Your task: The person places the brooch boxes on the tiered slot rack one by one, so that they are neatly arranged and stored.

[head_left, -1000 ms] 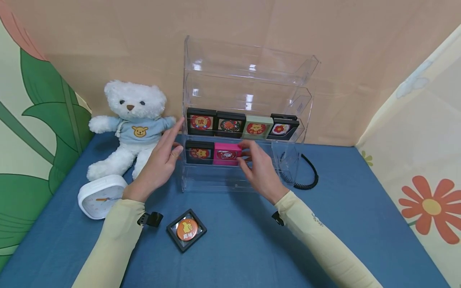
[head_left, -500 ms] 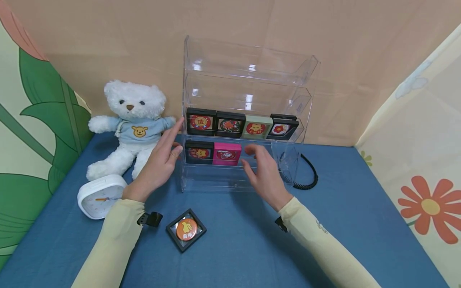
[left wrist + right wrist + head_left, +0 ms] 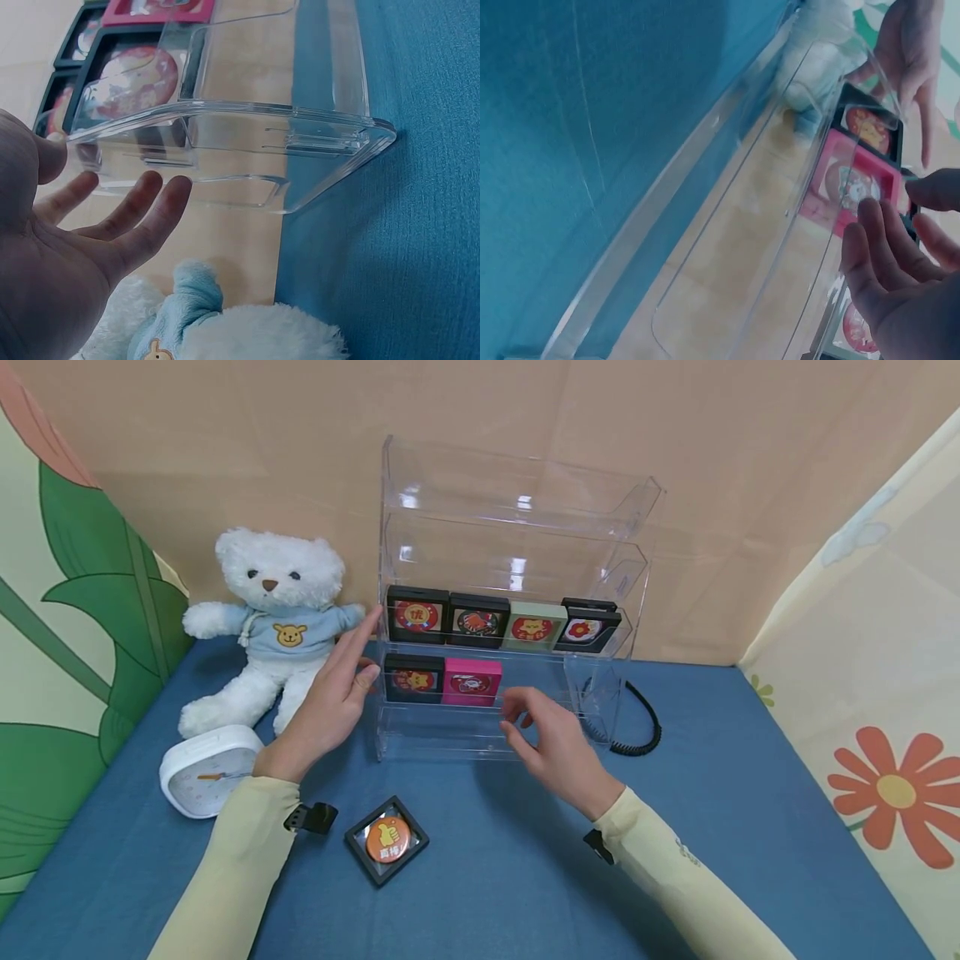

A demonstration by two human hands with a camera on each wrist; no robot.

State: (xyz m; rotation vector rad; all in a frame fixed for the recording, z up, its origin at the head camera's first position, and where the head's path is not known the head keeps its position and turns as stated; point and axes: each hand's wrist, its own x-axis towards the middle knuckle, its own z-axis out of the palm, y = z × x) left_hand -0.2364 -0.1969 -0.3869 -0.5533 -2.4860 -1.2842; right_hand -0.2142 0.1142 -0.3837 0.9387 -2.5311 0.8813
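Observation:
A clear acrylic rack (image 3: 517,510) with tiers stands on the blue cloth. Against its left side rest the fingertips of my left hand (image 3: 330,710), fingers straight; the left wrist view shows them by the clear side panel (image 3: 225,112). My right hand (image 3: 558,743), fingers loosely bent and holding nothing, hovers before the lower tier. Just left of it, a pink framed badge (image 3: 472,682) stands beside a black framed badge (image 3: 414,679). One tier up sit several more framed badges, among them a pale green one (image 3: 534,626). On the cloth lies a black frame with an orange thumbs-up badge (image 3: 387,841).
A white teddy bear (image 3: 281,577) in a blue shirt sits left of the rack. In front of it a white clock (image 3: 212,771) lies tilted back. A black coiled cord (image 3: 651,727) is on the cloth at the rack's right side.
My right hand has let go of the pink framed badge and drawn back toward the lower right. The left hand has stayed at the rack's side.

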